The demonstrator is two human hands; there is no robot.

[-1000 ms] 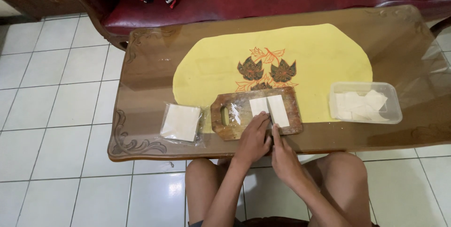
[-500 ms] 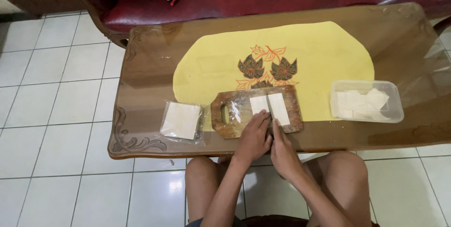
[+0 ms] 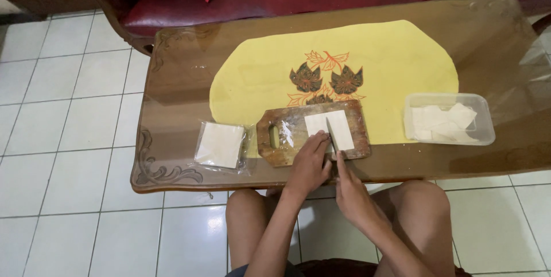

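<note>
- White sheets (image 3: 329, 130) on wooden cutting board (image 3: 313, 132), just beyond fingertips of both hands.
- Left hand (image 3: 310, 162) pressing flat, fingers close together.
- Right hand (image 3: 351, 192) pinched around a thin knife (image 3: 331, 139), probably; hard to tell.
- Best kept steady, blade clear of left fingertips.

A yellow mat (image 3: 396, 65), a wooden cutting board (image 3: 287, 139), a wrapped white stack (image 3: 220, 144) and a clear tub (image 3: 485, 122) are carried by the counter (image 3: 178, 82).

Both forearms are bare, with no sleeves, watch or bracelet in view. The left hand (image 3: 310, 165) and right hand (image 3: 351, 194) wear no gloves or rings. The knees and thighs are bare too; dark shorts show between them at the bottom edge.
</note>
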